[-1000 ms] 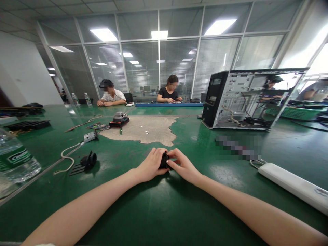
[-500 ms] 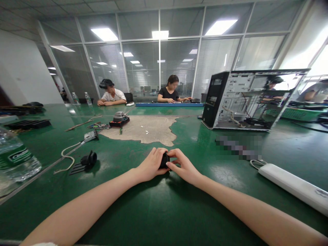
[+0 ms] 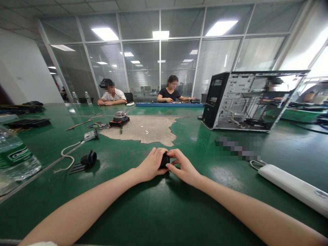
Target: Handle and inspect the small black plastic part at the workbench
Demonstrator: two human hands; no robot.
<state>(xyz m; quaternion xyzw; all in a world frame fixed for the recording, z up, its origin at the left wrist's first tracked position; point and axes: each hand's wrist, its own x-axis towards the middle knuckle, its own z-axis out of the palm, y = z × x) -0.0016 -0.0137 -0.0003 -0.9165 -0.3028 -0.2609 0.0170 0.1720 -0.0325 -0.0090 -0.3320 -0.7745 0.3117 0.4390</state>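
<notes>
Between my two hands is a small black rounded part (image 3: 164, 160), held just above or on the green tabletop (image 3: 164, 212); its kind I cannot make out. My left hand (image 3: 153, 164) wraps round it from the left, fingers over its far side and thumb below. From the right, my right hand (image 3: 182, 166) pinches its edge with thumb and fingertips. Fingers cover much of the part. To the left lies a black plastic piece (image 3: 88, 159) with a round end and several flat prongs.
An opened computer case (image 3: 217, 102) stands at the right, with a white power strip (image 3: 294, 188) nearer me. At the left are a water bottle (image 3: 19, 157), a metal bracket with a cable (image 3: 90, 135) and a motor-like part (image 3: 120, 118). Two people sit across the table.
Both hands stay in place on the black part, with at most a slight shift of the fingers. Across the table, a person's hands have moved a little.
</notes>
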